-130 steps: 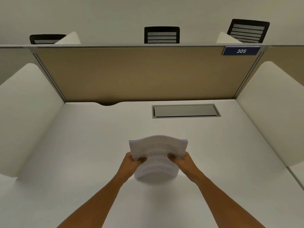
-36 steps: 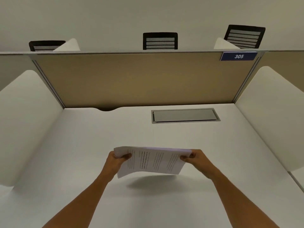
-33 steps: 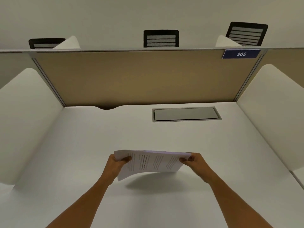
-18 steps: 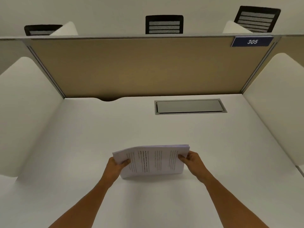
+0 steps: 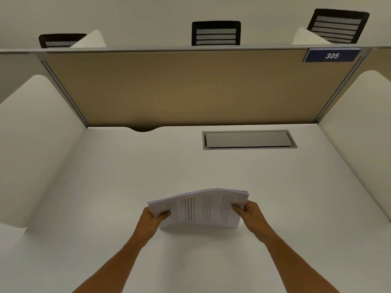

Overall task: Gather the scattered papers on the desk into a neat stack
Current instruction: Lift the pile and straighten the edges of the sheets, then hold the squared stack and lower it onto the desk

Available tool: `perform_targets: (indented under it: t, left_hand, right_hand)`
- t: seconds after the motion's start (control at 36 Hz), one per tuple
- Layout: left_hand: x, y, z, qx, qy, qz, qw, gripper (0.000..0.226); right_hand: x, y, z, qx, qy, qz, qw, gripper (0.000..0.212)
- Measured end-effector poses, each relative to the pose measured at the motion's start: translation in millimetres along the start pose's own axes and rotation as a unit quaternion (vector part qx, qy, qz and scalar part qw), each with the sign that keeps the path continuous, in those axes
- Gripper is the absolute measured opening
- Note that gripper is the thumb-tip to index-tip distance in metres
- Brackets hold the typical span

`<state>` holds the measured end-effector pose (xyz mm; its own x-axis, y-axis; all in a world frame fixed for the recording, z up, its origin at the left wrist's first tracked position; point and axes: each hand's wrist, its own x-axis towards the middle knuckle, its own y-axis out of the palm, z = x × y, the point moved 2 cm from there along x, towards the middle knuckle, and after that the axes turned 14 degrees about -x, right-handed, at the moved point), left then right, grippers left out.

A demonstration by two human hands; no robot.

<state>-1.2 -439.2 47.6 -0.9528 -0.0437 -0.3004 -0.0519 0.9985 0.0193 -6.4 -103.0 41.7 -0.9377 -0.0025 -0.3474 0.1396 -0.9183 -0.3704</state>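
A thick stack of white printed papers [image 5: 201, 208] is held sideways over the middle of the white desk [image 5: 148, 170], its lower long edge down at the desk surface. The stack bows upward in the middle. My left hand [image 5: 151, 219] grips its left short end, thumb on top. My right hand [image 5: 250, 212] grips the right short end the same way. No loose sheets lie elsewhere on the desk.
A grey cable hatch [image 5: 248, 139] is set flush into the desk behind the stack. A tan partition [image 5: 190, 89] closes the back, with a blue "305" sign [image 5: 332, 55]. White curved side screens [image 5: 36, 144] [image 5: 364, 132] wall both sides. Black chair backs [image 5: 215, 33] show beyond.
The stack, held upright with short edge down 3.6 s ago, is turned sideways. Over the last second it came down from the air to the desk and bowed upward.
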Motion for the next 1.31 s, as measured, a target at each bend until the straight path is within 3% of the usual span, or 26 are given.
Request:
perform_targets:
  t: [0.28,0.42,0.53,0.72,0.83,0.92,1.0,1.17,1.31]
  left_hand:
    - [1.8,-5.5,11.2,0.009,0.002,0.017,1.000,0.047]
    - [2.3,-9.5,28.0,0.016,-0.032,0.006,0.999,0.031]
    - [8.3,-8.5,26.7,0.003,-0.050,0.004,0.999,0.023]
    - [16.3,-22.2,8.5,-0.067,-0.072,0.046,0.994,0.028]
    - [18.2,-33.9,-13.3,-0.090,-0.052,0.043,0.994,0.030]
    - [20.3,-44.2,-37.1,-0.058,-0.037,0.038,0.997,0.020]
    - [24.4,-51.4,-62.6,0.008,-0.056,0.086,0.995,0.013]
    - [21.1,-37.7,-99.2,0.127,-0.093,0.219,0.963,0.024]
    - [16.1,-27.5,-101.6,0.146,-0.070,0.230,0.960,0.021]
  right_hand:
    - [-7.2,-2.2,-3.7,-0.012,0.029,0.006,1.000,0.021]
    - [-6.7,8.1,-17.3,-0.040,0.035,0.029,0.998,0.015]
    - [1.0,7.4,-15.4,-0.066,0.030,0.012,0.997,0.024]
    - [17.9,-7.2,17.9,-0.165,-0.018,0.023,0.986,0.013]
    - [25.9,-16.2,42.4,-0.225,-0.032,0.067,0.972,0.021]
    - [29.3,-21.8,62.8,-0.262,-0.047,0.097,0.959,0.021]
    - [31.5,-24.6,83.9,-0.286,-0.053,0.128,0.948,0.015]
    - [36.7,-21.2,122.8,-0.349,-0.065,0.190,0.915,0.010]
    - [45.1,-17.3,146.3,-0.365,-0.064,0.207,0.906,0.020]
